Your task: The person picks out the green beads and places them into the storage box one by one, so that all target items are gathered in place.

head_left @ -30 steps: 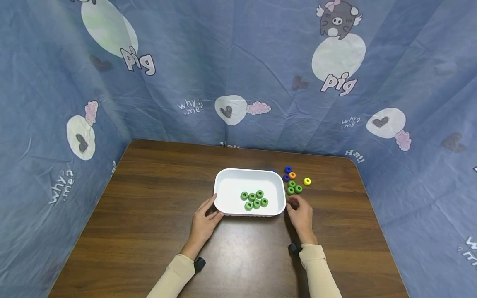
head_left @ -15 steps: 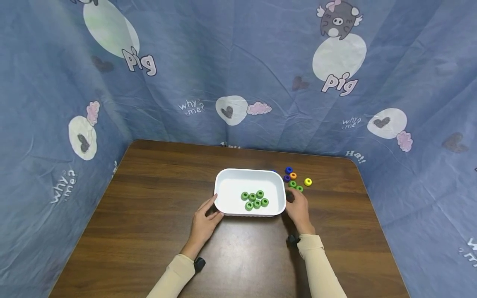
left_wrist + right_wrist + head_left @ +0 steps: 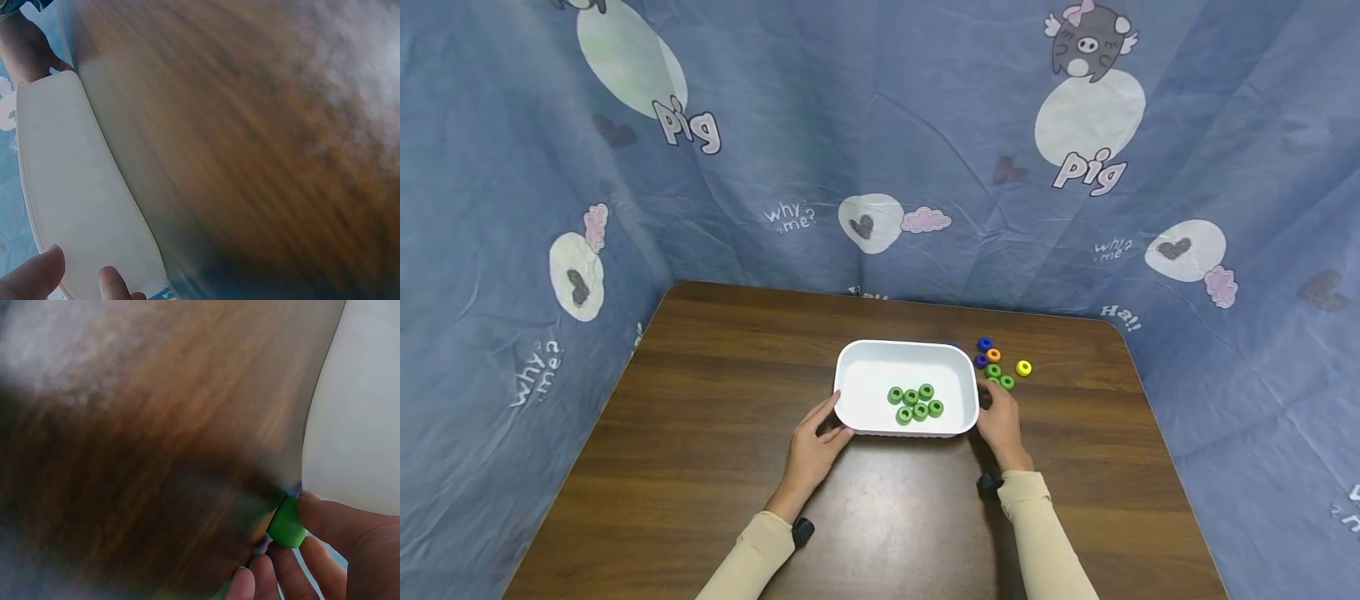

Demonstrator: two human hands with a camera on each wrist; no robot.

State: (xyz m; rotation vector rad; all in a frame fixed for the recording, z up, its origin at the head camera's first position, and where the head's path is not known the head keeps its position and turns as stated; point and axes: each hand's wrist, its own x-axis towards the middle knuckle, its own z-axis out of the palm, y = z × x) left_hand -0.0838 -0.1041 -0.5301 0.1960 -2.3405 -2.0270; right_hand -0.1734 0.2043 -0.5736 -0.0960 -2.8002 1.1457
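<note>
A green bead (image 3: pixel 287 524) is pinched in the right hand's (image 3: pixel 1002 423) fingers beside the white tray (image 3: pixel 872 364).
The tray, holding six green beads (image 3: pixel 912 397), is aligned lengthwise with the desk's (image 3: pixel 715 400) far edge; broad room is left toward the left edge. Its near-left corner is touched by the left hand (image 3: pixel 811 454), fingers spread.

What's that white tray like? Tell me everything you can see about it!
The tray is white, smooth and plastic-looking: a rectangle with rounded corners, low walls and a thin rim. It sits open side up on the brown table, long sides running left to right. Six green rings lie inside, toward the near right. The left hand touches its near left corner. The right hand is at its right end; whether it touches, I can't tell.
</note>
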